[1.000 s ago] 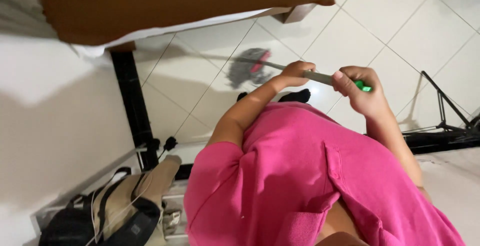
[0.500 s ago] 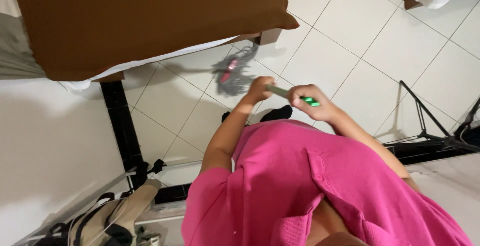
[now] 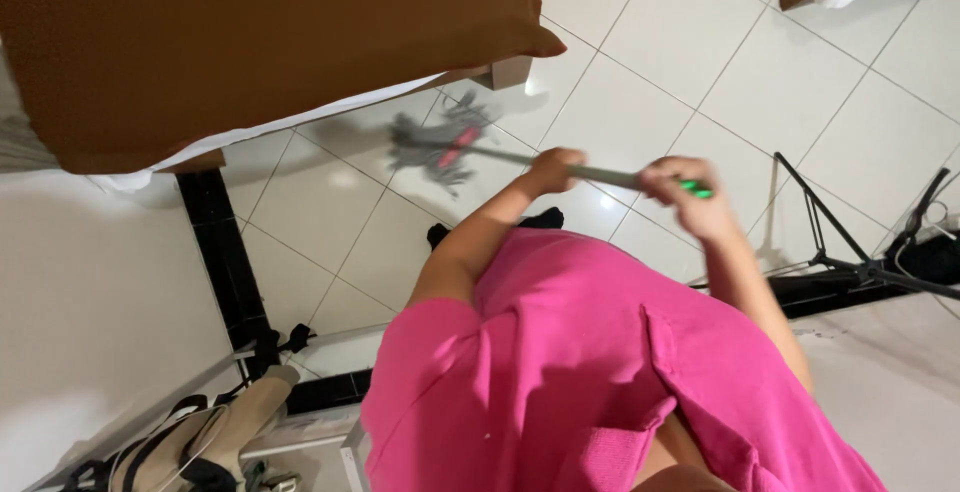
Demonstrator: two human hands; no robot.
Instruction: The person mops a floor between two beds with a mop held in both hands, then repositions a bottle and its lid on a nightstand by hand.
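Floor [image 3: 690, 62] — glossy white square tiles with thin dark grout lines, lit with soft reflections.

Bed [image 3: 250, 42] — upper left; brown cover with a rounded corner, a white sheet edge beneath it, and a pale wooden leg at the corner near the mop head.

Pink shirt [image 3: 590, 372] — soft knit fabric with a chest pocket, filling the lower middle and hiding the floor under the person.

Black baseboard strip [image 3: 215, 252] — runs down the left between tile and white wall.

Folding stand [image 3: 850, 252] — thin black metal legs, right side, well apart from the mop.

Bag [image 3: 200, 442] — tan and black with straps and a white cord, lower left corner.

Mop [image 3: 500, 155] — slim grey handle with a green end; grey stringy head with a pink clamp resting on the tile just beside the bed corner.

Left hand [image 3: 552, 167] — grip wrapped tight around the mid-handle.

Right hand [image 3: 690, 197] — grip clenched on the handle's upper part, just below the green tip.

Dark socked feet [image 3: 545, 220] — below the handle, partly hidden by the shirt.
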